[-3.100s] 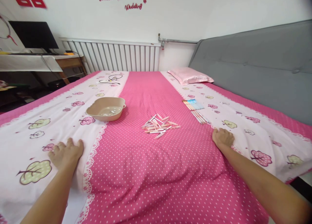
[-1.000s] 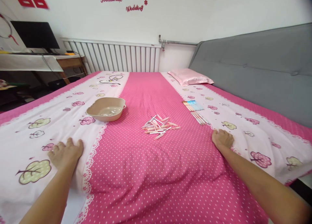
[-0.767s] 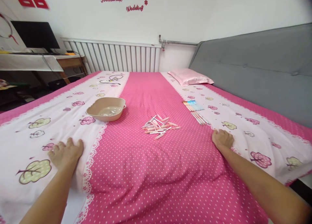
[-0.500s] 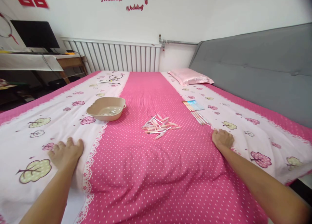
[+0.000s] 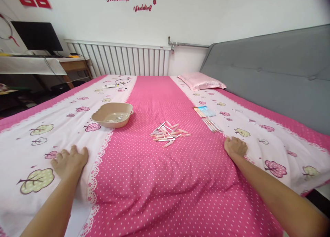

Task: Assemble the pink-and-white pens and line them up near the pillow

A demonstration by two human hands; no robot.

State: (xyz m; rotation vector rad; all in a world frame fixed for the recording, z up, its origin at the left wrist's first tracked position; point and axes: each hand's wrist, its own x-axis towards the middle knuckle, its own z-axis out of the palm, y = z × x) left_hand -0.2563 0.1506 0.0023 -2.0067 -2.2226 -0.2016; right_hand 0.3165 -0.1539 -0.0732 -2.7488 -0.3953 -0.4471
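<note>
My left hand lies on the white patterned strip of the bedspread, fingers spread and nothing in it. On the right, my right hand rests on the bed with its fingers curled into a fist; nothing shows in it. Between the hands and farther off is a loose pile of pens, pink and white, lying in all directions. Just beyond my right hand, more slim pens lie side by side, with a row of blue and orange pens behind them. A beige basin beyond my left hand holds small, indistinct pieces.
A pink pillow lies at the far right by the grey headboard. A black cable lies at the far left of the bed. Behind stand a white radiator and a desk with a monitor.
</note>
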